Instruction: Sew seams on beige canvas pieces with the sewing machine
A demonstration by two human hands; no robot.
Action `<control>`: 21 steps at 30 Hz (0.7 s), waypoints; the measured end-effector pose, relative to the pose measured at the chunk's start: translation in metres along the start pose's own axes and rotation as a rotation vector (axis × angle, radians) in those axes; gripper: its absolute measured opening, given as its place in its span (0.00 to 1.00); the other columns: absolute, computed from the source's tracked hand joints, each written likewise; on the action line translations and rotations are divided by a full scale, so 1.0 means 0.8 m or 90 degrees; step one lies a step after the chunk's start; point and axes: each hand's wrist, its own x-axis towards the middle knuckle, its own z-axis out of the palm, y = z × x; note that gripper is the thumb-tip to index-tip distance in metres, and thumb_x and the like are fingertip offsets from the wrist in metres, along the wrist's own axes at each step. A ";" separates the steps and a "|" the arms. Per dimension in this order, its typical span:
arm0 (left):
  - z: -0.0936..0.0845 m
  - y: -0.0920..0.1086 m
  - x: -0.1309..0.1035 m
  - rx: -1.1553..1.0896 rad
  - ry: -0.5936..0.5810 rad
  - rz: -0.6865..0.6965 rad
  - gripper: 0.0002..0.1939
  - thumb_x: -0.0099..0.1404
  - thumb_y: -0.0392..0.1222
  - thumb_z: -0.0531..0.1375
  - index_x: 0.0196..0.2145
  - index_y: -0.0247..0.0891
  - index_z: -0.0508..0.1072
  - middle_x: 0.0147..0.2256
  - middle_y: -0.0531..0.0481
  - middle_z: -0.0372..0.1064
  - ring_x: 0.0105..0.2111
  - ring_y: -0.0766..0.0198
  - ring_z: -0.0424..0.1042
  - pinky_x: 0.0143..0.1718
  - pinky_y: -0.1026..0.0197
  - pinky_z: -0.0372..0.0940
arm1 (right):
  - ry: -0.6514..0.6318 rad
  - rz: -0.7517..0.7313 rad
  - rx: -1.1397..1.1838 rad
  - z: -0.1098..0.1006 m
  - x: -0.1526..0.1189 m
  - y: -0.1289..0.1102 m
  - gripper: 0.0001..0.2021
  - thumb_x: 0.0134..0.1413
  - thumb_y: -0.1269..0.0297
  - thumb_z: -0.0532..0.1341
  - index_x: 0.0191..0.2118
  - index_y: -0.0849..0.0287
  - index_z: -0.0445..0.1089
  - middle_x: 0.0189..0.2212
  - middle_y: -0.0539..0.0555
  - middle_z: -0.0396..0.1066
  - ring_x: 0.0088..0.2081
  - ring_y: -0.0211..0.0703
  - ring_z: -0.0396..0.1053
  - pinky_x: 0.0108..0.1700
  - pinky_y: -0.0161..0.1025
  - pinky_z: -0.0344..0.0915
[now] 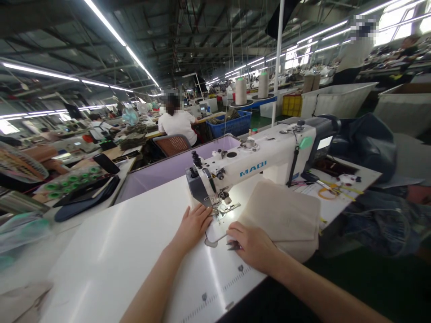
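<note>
From the head camera, the machine [251,168] stands across the white table [134,251], its lamp lighting the spot under the foot [230,207], apparently so that fine work there can be seen. The left hand [195,220] lies at the foot's left, palm down, fingers bent against it; that puts the fingertips where a thread end could be steadied, but I cannot tell whether they pinch anything. The right hand [254,247] rests just in front of the machine with its fingers curled around the snips [235,246], whose points stick out toward the left hand; tucked in the palm like this, they probably leave the fingertips partly free.

The cloth [283,211], beige and folded, lies right of the foot, partly under the machine's arm, beside the right hand; there it is likely within reach without covering the lit spot. Two cones [241,92] [263,85] stand upright on a blue stand behind the machine, presumably so thread can draw off upward. Yellow tape [328,193] lies right of the machine, apart from both hands.
</note>
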 end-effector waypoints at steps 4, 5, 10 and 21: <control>0.000 -0.001 0.004 -0.018 -0.005 -0.001 0.18 0.76 0.47 0.48 0.55 0.44 0.72 0.55 0.45 0.71 0.59 0.53 0.66 0.65 0.36 0.52 | -0.001 0.006 -0.002 -0.001 -0.001 0.000 0.09 0.61 0.70 0.57 0.45 0.55 0.71 0.48 0.52 0.74 0.40 0.43 0.73 0.40 0.36 0.66; 0.001 0.001 0.003 -0.009 -0.002 -0.008 0.17 0.76 0.47 0.48 0.55 0.44 0.72 0.55 0.45 0.72 0.59 0.53 0.66 0.65 0.35 0.51 | 0.000 0.007 -0.002 -0.001 -0.001 0.000 0.09 0.61 0.70 0.58 0.45 0.55 0.71 0.48 0.52 0.74 0.39 0.43 0.73 0.39 0.36 0.66; 0.004 0.007 -0.001 0.035 0.033 -0.011 0.16 0.76 0.46 0.49 0.54 0.45 0.72 0.50 0.46 0.74 0.57 0.53 0.68 0.65 0.38 0.52 | -0.004 0.007 0.000 0.000 0.000 0.000 0.08 0.61 0.70 0.57 0.43 0.56 0.71 0.47 0.53 0.74 0.38 0.42 0.73 0.38 0.35 0.65; -0.017 0.010 0.008 0.025 0.053 -0.037 0.18 0.75 0.43 0.47 0.42 0.42 0.77 0.42 0.44 0.75 0.42 0.52 0.72 0.46 0.49 0.69 | -0.007 0.019 0.007 -0.003 0.001 -0.001 0.09 0.61 0.70 0.57 0.45 0.56 0.72 0.48 0.53 0.73 0.39 0.43 0.74 0.39 0.36 0.67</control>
